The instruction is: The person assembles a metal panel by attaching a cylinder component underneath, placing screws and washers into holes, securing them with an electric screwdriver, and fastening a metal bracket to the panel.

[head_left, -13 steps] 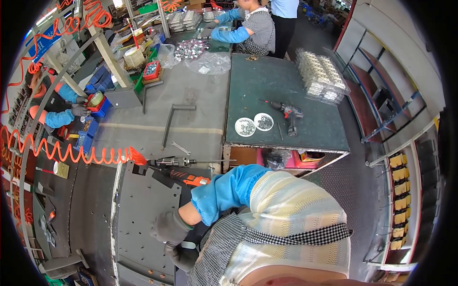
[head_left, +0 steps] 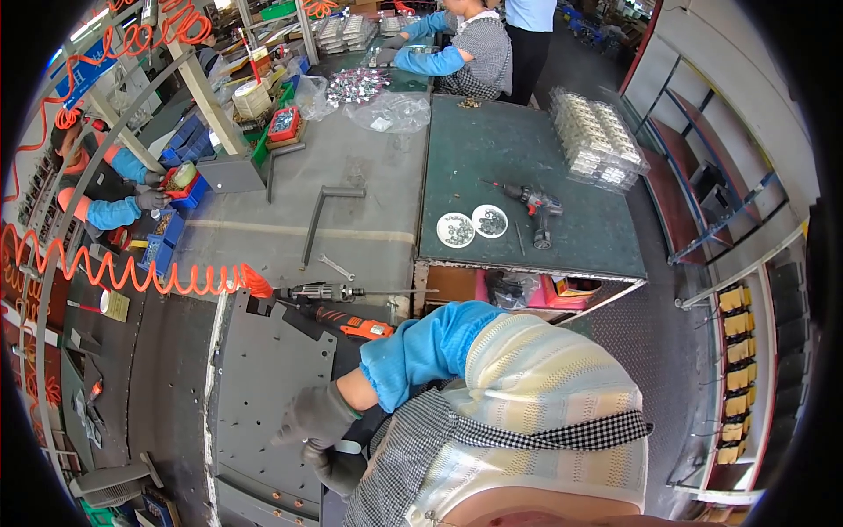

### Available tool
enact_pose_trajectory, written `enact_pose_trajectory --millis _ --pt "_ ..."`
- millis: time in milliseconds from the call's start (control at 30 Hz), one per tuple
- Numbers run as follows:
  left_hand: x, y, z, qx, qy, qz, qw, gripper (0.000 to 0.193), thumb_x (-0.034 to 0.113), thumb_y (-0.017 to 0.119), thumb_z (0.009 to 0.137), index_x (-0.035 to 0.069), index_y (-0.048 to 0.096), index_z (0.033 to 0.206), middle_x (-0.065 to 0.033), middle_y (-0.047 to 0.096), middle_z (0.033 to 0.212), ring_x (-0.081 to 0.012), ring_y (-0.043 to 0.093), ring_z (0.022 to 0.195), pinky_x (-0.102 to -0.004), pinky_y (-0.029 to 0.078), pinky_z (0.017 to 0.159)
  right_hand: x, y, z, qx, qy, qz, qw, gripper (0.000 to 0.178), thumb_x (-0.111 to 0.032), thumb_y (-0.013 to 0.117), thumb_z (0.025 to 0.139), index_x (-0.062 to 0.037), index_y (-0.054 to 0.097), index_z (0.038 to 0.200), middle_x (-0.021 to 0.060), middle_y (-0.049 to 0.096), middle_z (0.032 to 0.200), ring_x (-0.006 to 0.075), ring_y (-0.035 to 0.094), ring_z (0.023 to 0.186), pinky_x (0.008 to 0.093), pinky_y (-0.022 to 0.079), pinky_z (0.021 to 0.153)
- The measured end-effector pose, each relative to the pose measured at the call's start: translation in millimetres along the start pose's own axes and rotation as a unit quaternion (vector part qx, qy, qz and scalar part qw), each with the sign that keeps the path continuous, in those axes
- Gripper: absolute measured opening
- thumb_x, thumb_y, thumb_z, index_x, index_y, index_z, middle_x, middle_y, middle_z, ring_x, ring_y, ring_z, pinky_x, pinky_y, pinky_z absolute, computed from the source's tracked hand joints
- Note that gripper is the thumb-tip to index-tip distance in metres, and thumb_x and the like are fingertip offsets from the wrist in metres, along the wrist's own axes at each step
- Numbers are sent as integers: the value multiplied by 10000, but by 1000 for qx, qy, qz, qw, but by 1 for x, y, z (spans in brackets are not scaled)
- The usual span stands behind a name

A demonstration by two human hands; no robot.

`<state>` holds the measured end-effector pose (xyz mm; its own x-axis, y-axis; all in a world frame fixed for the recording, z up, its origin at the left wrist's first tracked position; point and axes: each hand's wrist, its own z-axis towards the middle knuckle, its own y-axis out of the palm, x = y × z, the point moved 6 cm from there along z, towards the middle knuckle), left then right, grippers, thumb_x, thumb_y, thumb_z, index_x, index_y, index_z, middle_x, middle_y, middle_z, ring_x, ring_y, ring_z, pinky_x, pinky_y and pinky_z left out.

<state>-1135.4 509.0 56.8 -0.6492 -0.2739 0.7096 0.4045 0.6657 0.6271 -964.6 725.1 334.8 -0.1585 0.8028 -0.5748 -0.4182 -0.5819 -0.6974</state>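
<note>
A flat dark-grey metal plate (head_left: 255, 378) with holes and several small studs lies on the bench before me. Over its right edge is my right hand (head_left: 323, 416), in a grey glove below a blue sleeve. Its fingers are drawn together with their tips at the plate; what they hold, if anything, is too small to name. Just below, my left hand (head_left: 338, 470), also gloved, is curled closed close to the right fingers. A small pale flat piece (head_left: 349, 447) shows beside the left hand, its far part hidden. Several copper-coloured fasteners (head_left: 277, 496) sit along the plate's lower strip.
An orange-and-black power tool (head_left: 356, 325) and an air tool (head_left: 320, 292) on a red coiled hose (head_left: 158, 279) lie beyond the plate. A wrench (head_left: 336, 268), bent bar (head_left: 329, 211), cordless drill (head_left: 537, 211) and white dishes of hardware (head_left: 456, 230) lie farther off. Co-workers (head_left: 479, 53) work nearby.
My right fingertips have shifted slightly left and down over the plate. The whole view has moved a little; my left hand stays curled in nearly the same place.
</note>
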Motion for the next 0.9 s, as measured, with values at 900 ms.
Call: enact_pose_trajectory --millis 900 --pt "0 229 -81 -137 -111 -87 980 378 234 574 986 -31 627 1251 -133 698 1152 -259 647 1065 -401 482 999 10 -12 15 -159 -22 -27 987 505 -155 680 894 -183 589 1390 83 731 1042 333 707 930 479 567 816"
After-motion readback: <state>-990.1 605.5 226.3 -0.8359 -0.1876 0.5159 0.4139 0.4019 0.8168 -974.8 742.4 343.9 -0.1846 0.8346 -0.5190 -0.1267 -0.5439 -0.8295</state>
